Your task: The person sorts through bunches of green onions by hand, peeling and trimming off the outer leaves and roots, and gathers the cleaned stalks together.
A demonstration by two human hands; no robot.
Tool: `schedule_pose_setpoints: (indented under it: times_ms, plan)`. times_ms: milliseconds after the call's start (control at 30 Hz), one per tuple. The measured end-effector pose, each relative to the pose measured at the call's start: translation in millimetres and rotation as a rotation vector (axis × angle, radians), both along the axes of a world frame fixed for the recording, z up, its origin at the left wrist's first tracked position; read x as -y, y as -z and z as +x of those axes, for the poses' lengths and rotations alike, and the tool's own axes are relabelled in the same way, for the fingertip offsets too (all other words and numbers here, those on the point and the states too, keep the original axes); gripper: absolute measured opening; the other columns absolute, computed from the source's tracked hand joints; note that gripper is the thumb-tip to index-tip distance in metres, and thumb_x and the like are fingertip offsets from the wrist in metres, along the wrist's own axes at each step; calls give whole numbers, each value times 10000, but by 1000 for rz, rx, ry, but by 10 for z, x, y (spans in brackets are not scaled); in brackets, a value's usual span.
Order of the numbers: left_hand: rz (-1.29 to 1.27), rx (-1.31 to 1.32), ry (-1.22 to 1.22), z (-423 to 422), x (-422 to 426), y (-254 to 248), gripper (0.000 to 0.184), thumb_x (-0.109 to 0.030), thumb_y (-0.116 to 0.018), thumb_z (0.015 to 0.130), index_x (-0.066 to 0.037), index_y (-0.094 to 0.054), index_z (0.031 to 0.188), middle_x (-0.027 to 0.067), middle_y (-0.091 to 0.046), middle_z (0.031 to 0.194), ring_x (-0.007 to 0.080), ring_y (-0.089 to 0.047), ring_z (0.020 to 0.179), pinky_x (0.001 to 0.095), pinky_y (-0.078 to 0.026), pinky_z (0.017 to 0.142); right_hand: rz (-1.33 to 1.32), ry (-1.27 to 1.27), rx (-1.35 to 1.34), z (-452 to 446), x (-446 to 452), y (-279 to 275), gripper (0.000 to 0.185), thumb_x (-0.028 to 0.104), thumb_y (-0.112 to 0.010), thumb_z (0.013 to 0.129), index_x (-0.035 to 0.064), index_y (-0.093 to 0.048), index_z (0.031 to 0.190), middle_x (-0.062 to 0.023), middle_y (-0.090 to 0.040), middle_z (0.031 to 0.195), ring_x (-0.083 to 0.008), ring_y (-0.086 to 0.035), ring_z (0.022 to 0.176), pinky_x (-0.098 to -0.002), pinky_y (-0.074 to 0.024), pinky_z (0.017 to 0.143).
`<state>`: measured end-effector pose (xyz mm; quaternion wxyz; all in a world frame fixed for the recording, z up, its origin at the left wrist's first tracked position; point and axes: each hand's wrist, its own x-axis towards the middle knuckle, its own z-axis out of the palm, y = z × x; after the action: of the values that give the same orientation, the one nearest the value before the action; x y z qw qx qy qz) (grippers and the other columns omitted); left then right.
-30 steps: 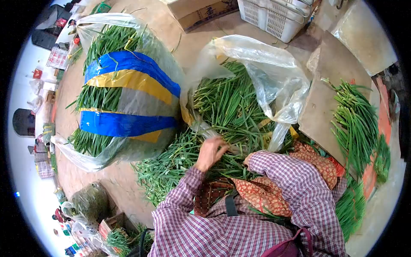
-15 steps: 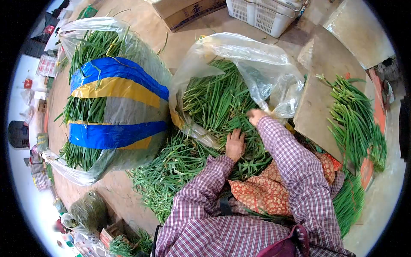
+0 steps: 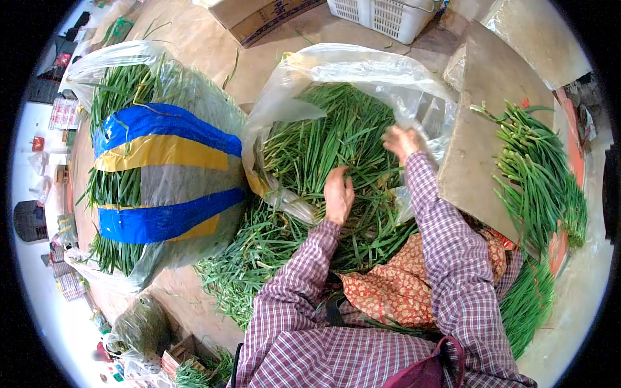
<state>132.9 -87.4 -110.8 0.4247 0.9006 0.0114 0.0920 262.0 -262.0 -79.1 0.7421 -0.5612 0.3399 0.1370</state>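
Head view: the open bag (image 3: 362, 61) sits pretty much dead centre on the floor (image 3: 184, 301), clear plastic, mouth gaping up, with the greens (image 3: 326, 139) packed inside it, long leafy stalks mostly running lengthwise away from the person. Left hand (image 3: 338, 196) is down at the near side of the bag mouth, back of the hand up, fingertips against the greens; its grip looks loose, thumb apart from the fingers, nothing clenched. Right hand (image 3: 403, 143) is over at the right inner side, right by the crumpled plastic, and it's a bit blurry, so honestly can't tell if that grip has hold of anything. Checked sleeves on both arms, and a red patterned cloth (image 3: 388, 284) sits between them, close to the body. A loose pile (image 3: 252, 249) of leaves spreads out just left of the left forearm. Next to the open bag on the left there's a stuffed bag (image 3: 194, 174) wrapped in blue and yellow bands, stalks poking out. Over on the right, a bunch (image 3: 533, 171) lies partly across a tilted board (image 3: 475, 139). Up top: a cardboard box (image 3: 265, 16) and a white crate (image 3: 386, 16).
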Motion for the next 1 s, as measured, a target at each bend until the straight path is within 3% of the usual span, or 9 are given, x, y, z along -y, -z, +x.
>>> schedule_pose_setpoints:
  times_ms: [167, 233, 300, 567, 600, 633, 700, 867, 1000]
  plan:
    - [31, -240, -88, 91, -90, 244, 332, -95, -531, 843, 75, -521, 1128, 246, -573, 1061, 380, -562, 963, 430, -447, 859, 211, -74, -199, -237, -436, 370, 360, 119, -544, 898, -47, -459, 1207, -176, -549, 1162, -236, -588, 951, -336, -543, 787]
    - [20, -305, -103, 78, -110, 370, 347, -105, -525, 845, 78, -519, 1140, 252, -570, 1075, 380, -560, 976, 429, -443, 873, 81, -290, -241, -255, -435, 533, 483, 151, -475, 937, -33, -320, 1355, -199, -417, 1339, -294, -469, 1183, -385, -473, 936]
    - [0, -267, -111, 116, -120, 435, 364, -113, -526, 840, 80, -522, 1149, 266, -564, 1115, 381, -554, 1012, 425, -437, 887, 54, -349, -294, -252, -419, 673, 546, 215, -495, 930, -12, -294, 1384, -184, -283, 1440, -330, -382, 1258, -408, -407, 1001]
    - [-93, -355, -177, 519, -30, 754, 418, -113, -549, 801, 93, -505, 1162, 253, -589, 1089, 350, -577, 993, 403, -443, 849, -42, -423, -299, -169, -461, 605, 763, 346, -621, 860, -10, -229, 1410, -187, -241, 1459, -327, -309, 1306, -418, -338, 1050]
    - [-73, -345, -226, 479, 62, 706, 424, -110, -561, 797, 94, -498, 1163, 233, -579, 1111, 324, -566, 999, 386, -429, 866, -16, -518, -262, -159, -413, 680, 942, 446, -674, 792, -33, -161, 1421, -201, -214, 1469, -325, -275, 1330, -429, -300, 1069]
    - [-348, -472, -193, 470, 99, 589, 469, -124, -574, 796, 97, -478, 1197, 231, -557, 1159, 324, -541, 1051, 370, -407, 917, -14, -518, -266, -131, -420, 686, 942, 446, -674, 792, -33, -161, 1421, -201, -214, 1469, -325, -275, 1330, -429, -300, 1069]
    - [-433, -550, -225, 443, 250, 437, 519, -133, -579, 795, 102, -445, 1237, 236, -536, 1198, 320, -511, 1116, 365, -379, 969, -162, -621, -432, -66, -431, 659, 1092, 511, -719, 715, -51, -107, 1424, -227, -185, 1474, -328, -231, 1352, -441, -256, 1087]
    - [-427, -582, -47, 292, 574, 309, 538, -165, -592, 793, 77, -447, 1252, 229, -488, 1258, 341, -498, 1144, 369, -389, 974, -129, -482, -409, -153, -302, 760, 1142, 402, -793, 650, -90, -96, 1408, -252, -241, 1443, -345, -307, 1308, -428, -306, 1055]
    - [-672, -582, -32, 381, 340, 224, 370, -117, -620, 792, -7, -605, 1145, 118, -633, 1094, 187, -596, 942, 297, -492, 796, -96, -334, -334, -211, -164, 934, 980, 288, -798, 640, -70, -252, 1372, -214, -289, 1434, -335, -343, 1276, -452, -314, 1031]
